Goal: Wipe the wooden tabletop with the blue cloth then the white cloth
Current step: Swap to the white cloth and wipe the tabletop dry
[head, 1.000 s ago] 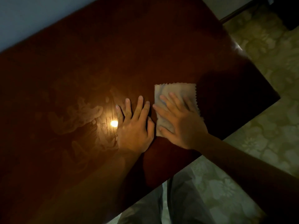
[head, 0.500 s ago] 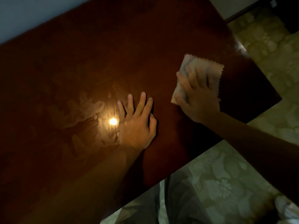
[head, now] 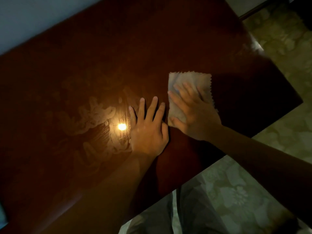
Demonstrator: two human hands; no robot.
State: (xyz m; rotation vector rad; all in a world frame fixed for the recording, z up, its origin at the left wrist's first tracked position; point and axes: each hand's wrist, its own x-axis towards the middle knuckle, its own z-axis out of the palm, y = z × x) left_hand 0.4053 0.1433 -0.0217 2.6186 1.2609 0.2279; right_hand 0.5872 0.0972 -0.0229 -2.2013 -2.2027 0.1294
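The dark wooden tabletop (head: 84, 65) fills most of the view in dim light. A pale cloth (head: 190, 81) with zigzag edges lies flat on it, right of centre. My right hand (head: 194, 114) presses on the cloth with spread, straight fingers, covering its lower half. My left hand (head: 148, 130) rests flat on the bare wood just left of the cloth, fingers straight and pointing away from me. No blue cloth is visible.
A bright light reflection (head: 121, 127) and pale smeared streaks (head: 94, 119) mark the wood left of my left hand. The table's right edge (head: 263, 130) drops to a patterned floor (head: 236, 191). A pale wall (head: 33, 14) runs behind the table.
My right hand slid the cloth up and right toward the table's far corner, then back down-left beside my left hand. The left hand stayed in place.
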